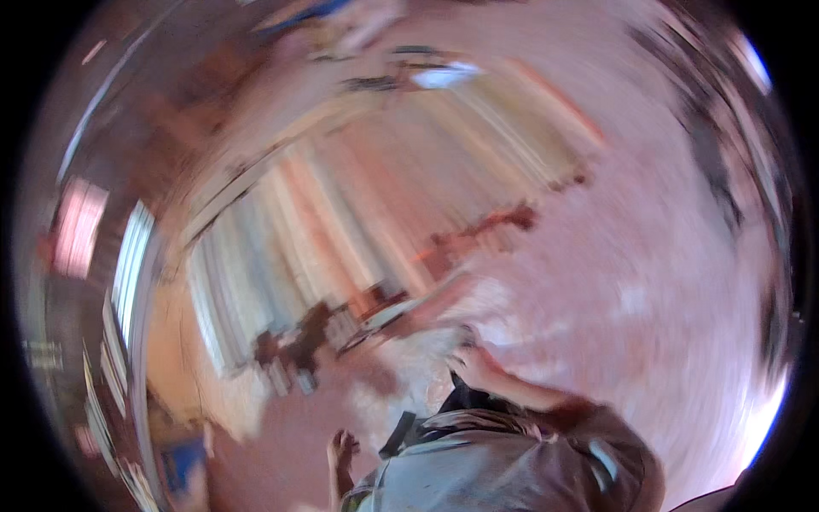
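Observation:
Motion blur smears the whole head view. My right hand [474, 357] reaches forward over the pinkish floor, in front of my body. Close to its fingers is a pale, blurred patch, and I cannot make out whether the hand holds anything. My left hand [344, 447] hangs low beside my body, apart from other things; its fingers are too smeared to read. Ahead of both hands lies a broad panel of long, parallel stripes [341, 213] in white, grey, cream and orange. Dark brown, ragged pieces [311, 333] run along its near edge.
A tan, board-like surface [171, 341] stands at the left, near a bright upright strip [132, 269]. Blue and pale items [341, 26] lie at the far end. Dark, blurred shapes [712, 162] line the right side. Pinkish floor [614, 282] stretches to the right.

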Tool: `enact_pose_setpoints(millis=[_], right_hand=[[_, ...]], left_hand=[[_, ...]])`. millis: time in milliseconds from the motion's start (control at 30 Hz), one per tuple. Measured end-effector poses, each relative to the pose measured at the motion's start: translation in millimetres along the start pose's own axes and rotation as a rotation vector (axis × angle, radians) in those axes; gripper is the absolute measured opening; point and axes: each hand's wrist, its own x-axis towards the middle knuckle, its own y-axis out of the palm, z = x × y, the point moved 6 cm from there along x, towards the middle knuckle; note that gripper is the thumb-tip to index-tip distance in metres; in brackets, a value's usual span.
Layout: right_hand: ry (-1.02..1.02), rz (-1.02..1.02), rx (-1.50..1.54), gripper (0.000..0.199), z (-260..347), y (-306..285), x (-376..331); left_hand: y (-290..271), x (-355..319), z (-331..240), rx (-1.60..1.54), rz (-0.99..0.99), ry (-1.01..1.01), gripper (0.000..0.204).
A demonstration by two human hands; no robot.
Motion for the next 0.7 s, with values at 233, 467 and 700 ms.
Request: enact_pose_setpoints(millis=[233, 467, 700], right_hand=[[-0.35, 0.258, -0.038, 0.024, 128, 150, -24], [-0.507, 0.593, -0.111, 0.018, 291, 326, -62], [-0.878, 0.848, -0.225, 0.015, 381, 508, -64]], left_hand=[[-80, -79, 150, -0.091, -0.33, -0.163, 0.054], [-173, -192, 443, 0.103, -0.734, -0.57, 0.047], [-176, -226, 478, -0.638, -0.799, -0.586, 0.043]])
